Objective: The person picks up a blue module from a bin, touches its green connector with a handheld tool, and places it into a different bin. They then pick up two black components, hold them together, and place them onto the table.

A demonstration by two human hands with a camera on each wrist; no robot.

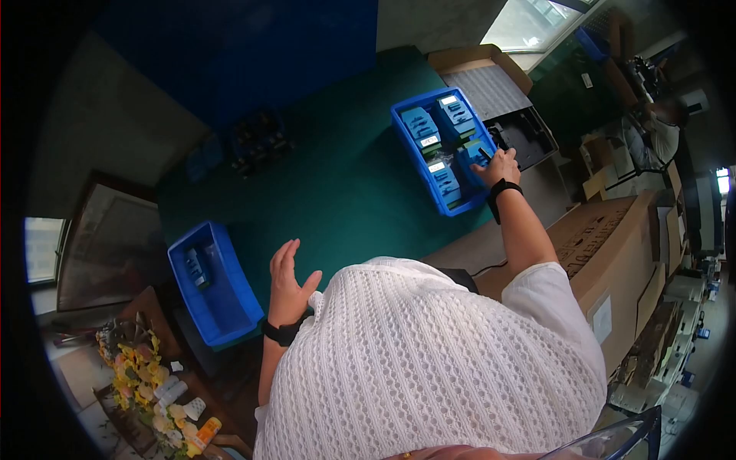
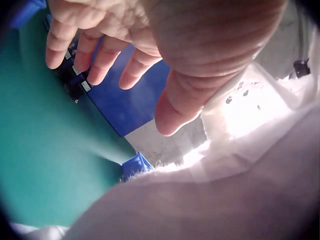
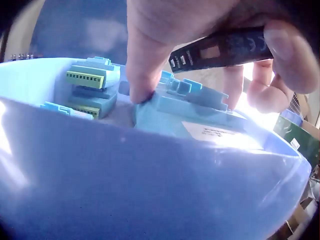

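My right hand [image 1: 502, 166] reaches over the near right side of a blue bin [image 1: 420, 170] holding several light-blue modules with green terminal strips. It holds a small flat black device [image 3: 220, 52] with white print, a fingertip curled over one end. Below that, in the right wrist view, the thumb touches a light-blue module [image 3: 167, 117] with a white label. Other fingers hang past its far side. My left hand [image 1: 287, 287] is raised beside the white top, fingers extended and thumb apart, holding nothing. Nearest to it is a second blue bin [image 1: 230, 295] with a blue module [image 1: 196, 267] inside.
Both bins stand on a green table [image 1: 337, 176]. An open carton [image 1: 491, 84] with grey foam and black trays lies beyond the right bin. Dark items [image 1: 257, 146] sit at the back left. A large cardboard box [image 1: 598, 238] stands at my right; another person sits farther off.
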